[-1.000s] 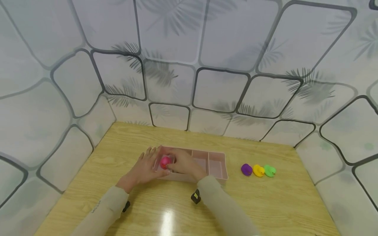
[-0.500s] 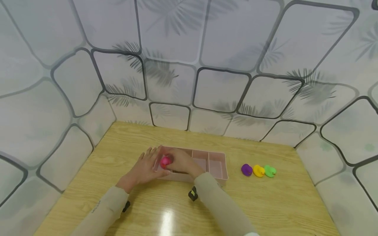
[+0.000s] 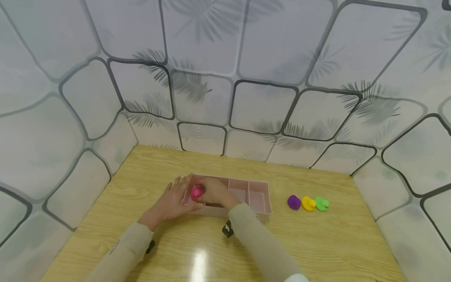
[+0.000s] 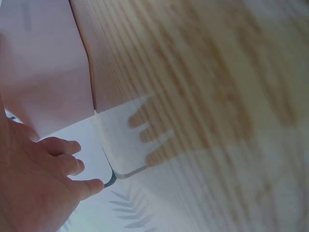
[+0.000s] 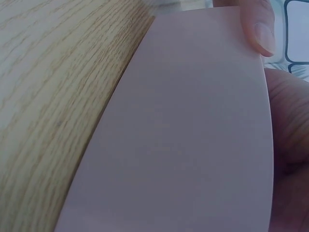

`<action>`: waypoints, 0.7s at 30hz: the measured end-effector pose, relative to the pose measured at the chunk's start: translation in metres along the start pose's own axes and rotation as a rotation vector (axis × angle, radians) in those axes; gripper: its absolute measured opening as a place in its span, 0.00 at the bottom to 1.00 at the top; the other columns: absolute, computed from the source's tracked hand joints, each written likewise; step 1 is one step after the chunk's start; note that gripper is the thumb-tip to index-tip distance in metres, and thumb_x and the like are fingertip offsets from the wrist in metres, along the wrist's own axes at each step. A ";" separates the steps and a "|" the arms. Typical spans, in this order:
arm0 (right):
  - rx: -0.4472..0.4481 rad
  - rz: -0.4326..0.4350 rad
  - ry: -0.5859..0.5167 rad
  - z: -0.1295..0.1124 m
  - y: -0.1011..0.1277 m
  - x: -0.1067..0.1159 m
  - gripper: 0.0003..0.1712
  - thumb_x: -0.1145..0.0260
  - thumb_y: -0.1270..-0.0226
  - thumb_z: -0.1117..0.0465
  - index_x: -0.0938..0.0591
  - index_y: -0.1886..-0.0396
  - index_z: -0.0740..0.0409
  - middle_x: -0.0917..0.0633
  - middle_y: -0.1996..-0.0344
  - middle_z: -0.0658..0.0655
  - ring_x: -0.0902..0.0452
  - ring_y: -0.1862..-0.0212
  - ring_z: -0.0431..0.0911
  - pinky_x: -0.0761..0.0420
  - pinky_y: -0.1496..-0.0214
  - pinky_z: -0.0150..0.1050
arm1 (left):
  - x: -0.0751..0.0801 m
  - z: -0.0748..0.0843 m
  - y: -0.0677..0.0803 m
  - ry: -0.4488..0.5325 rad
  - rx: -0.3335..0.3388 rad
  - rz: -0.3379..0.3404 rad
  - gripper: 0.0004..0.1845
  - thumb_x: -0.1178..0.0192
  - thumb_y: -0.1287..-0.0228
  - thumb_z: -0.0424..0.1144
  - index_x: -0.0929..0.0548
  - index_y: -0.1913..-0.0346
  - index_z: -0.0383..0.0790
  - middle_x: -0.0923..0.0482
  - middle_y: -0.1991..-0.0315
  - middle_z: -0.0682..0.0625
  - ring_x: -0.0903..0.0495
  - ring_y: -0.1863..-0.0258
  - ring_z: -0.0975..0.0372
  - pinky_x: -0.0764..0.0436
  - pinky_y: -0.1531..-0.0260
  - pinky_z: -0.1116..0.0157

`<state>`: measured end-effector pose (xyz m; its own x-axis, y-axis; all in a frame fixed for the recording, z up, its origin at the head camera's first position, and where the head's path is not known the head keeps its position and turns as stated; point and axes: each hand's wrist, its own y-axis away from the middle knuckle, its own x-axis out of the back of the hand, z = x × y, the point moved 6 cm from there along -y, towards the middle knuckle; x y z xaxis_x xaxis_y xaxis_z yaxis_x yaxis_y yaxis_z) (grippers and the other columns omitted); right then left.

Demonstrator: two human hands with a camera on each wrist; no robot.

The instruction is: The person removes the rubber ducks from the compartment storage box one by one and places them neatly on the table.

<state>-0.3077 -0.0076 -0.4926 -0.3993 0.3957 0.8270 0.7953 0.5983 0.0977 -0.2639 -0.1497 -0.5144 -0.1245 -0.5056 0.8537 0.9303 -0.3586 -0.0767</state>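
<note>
Head view: pink tray (image 3: 258,213), three compartments; your right hand (image 3: 215,192) curls its fingers round the pink duck (image 3: 197,192) over the leftmost one. Your left hand (image 3: 174,199), fingers straight, rests against the tray's left wall. Purple duck (image 3: 294,202), yellow duck (image 3: 308,203) and green duck (image 3: 322,203) sit well right of your fingers on the table (image 3: 317,243).

Left wrist view: fingers (image 4: 65,147) relaxed beside the tray wall (image 4: 43,63).

Right wrist view: tray wall (image 5: 183,135) fills the frame; your thumb (image 5: 258,24) lies over its rim.

Since a second ago: right forearm drawn slightly left; duck unmoved.

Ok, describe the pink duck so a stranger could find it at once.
Start at the wooden table and find the pink tray near its middle. The pink duck is at the tray's left end, held by the right hand, with the left hand alongside. The other three ducks sit in a row right of the tray, untouched.
</note>
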 end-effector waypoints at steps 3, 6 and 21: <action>-0.002 0.001 0.004 0.000 0.000 0.000 0.33 0.18 0.41 0.57 0.16 0.34 0.48 0.10 0.48 0.50 0.17 0.51 0.41 0.17 0.44 0.36 | 0.000 0.000 0.000 -0.004 -0.001 0.000 0.60 0.39 0.36 0.74 0.51 0.14 0.42 0.46 0.17 0.33 0.50 0.17 0.33 0.48 0.23 0.28; -0.003 0.001 0.001 -0.001 0.000 0.001 0.32 0.18 0.40 0.58 0.15 0.35 0.48 0.10 0.48 0.50 0.17 0.51 0.41 0.17 0.44 0.36 | 0.001 0.001 0.000 -0.005 -0.005 0.000 0.60 0.39 0.36 0.73 0.51 0.14 0.41 0.46 0.17 0.33 0.50 0.17 0.33 0.48 0.23 0.28; -0.015 -0.005 0.021 -0.002 -0.002 0.000 0.26 0.20 0.38 0.60 0.13 0.39 0.51 0.10 0.54 0.50 0.18 0.55 0.41 0.17 0.49 0.34 | -0.001 0.000 -0.001 0.000 -0.009 0.006 0.60 0.38 0.36 0.73 0.51 0.14 0.40 0.45 0.17 0.34 0.49 0.18 0.32 0.48 0.23 0.28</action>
<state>-0.3083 -0.0099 -0.4915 -0.3933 0.3781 0.8381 0.8001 0.5898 0.1094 -0.2651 -0.1491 -0.5150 -0.1193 -0.5079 0.8531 0.9280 -0.3625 -0.0861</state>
